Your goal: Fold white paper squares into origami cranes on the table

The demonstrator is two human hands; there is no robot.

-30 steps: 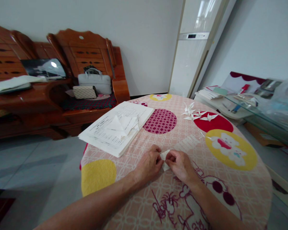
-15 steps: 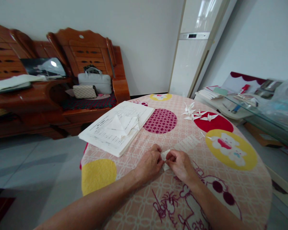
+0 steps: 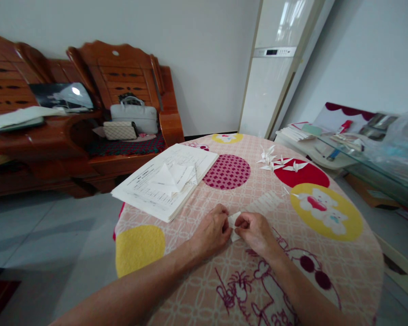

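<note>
My left hand [image 3: 211, 232] and my right hand [image 3: 255, 233] meet over the round table [image 3: 347, 267], both pinching a small folded white paper [image 3: 233, 220] between thumbs and fingers. The paper rests low against the patterned pink tablecloth. Just beyond my right hand lies a strip of printed paper [image 3: 265, 202]. Several folded white paper cranes [image 3: 281, 163] stand at the far side of the table.
A stack of printed sheets [image 3: 166, 180] with a folded piece on top lies at the table's left. A wooden bench [image 3: 88, 117] with bags stands behind. A tall white appliance [image 3: 275, 68] and a cluttered glass shelf [image 3: 360, 149] are to the right.
</note>
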